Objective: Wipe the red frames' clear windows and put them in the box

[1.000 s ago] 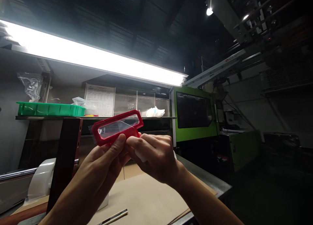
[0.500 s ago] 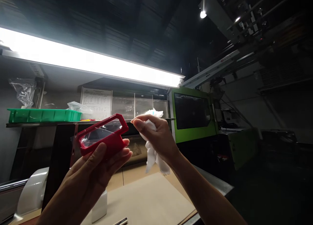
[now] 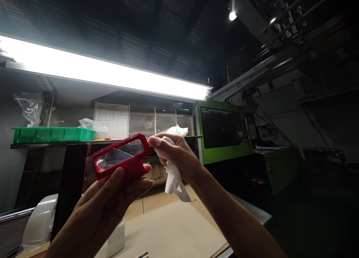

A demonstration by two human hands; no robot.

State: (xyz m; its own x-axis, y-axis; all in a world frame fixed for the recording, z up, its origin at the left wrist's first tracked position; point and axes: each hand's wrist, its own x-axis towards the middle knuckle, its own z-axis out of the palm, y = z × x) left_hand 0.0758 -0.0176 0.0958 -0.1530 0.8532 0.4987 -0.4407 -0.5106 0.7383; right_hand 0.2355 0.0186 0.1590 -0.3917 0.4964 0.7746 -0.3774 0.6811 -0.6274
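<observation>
A red plastic housing with a clear window (image 3: 134, 170) is tilted up in front of me, held from below by my left hand (image 3: 112, 192). The thumb presses on its near face and the fingers curl behind and beneath. My right hand (image 3: 175, 153) is closed around a crumpled white cloth or tissue (image 3: 174, 181) that hangs below the palm. Its thumb and forefinger are pinched together at the right end of the housing, touching it or very close. Whether the fingertips hold anything small is hidden.
A green tray (image 3: 53, 135) and crumpled white material (image 3: 179, 130) are on the shelf under a bright tube lamp (image 3: 112, 70). Below are a cardboard surface (image 3: 171, 228), a white container (image 3: 116, 239) and a white roll (image 3: 40, 220). A green machine (image 3: 224, 151) stands right.
My right hand has moved slightly left, bringing its fingertips to the housing's right end. The housing has shifted a little right and down in view. The hanging cloth has swung.
</observation>
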